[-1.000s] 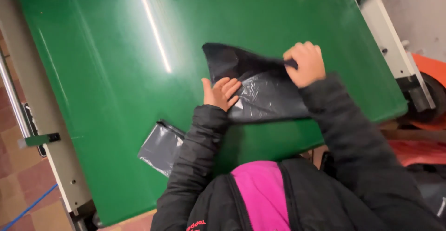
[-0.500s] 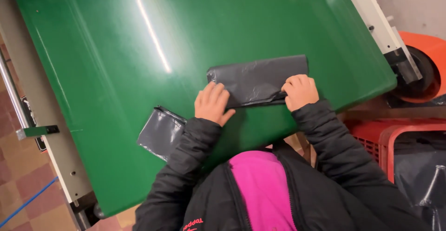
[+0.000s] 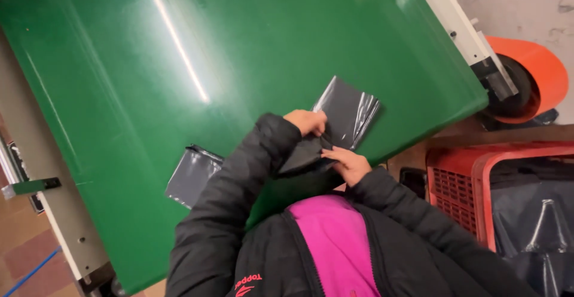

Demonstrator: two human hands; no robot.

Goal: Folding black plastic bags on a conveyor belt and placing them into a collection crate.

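Two hands: both work on one dark grey plastic bag (image 3: pixel 344 115) at the near edge of the green table (image 3: pixel 179 64), toward its right corner.
Bag: glossy and flat; its far part lies on the table, its near part is folded back and bunched under the hands, reaching the table's edge.
Left hand (image 3: pixel 306 121): on the bag's left side, fingers curled; its grip pinches a fold of the plastic.
Right hand (image 3: pixel 348 163): at the near edge, fingers pressed onto the bunched part; it looks to be holding the plastic down, though whether the fingers close round it cannot be told.
Second bag (image 3: pixel 192 174): a similar grey bag, well to the left along the same near edge, partly hidden by the left sleeve, touched by neither hand.
Surroundings: a red plastic crate (image 3: pixel 478 183) holding dark material stands off the table's right corner; an orange roll (image 3: pixel 532 73) sits beyond it.
Risk: the film is slick and the table glossy, so a loose pinch could let the fold spring open, or the bag could slide off the near edge.
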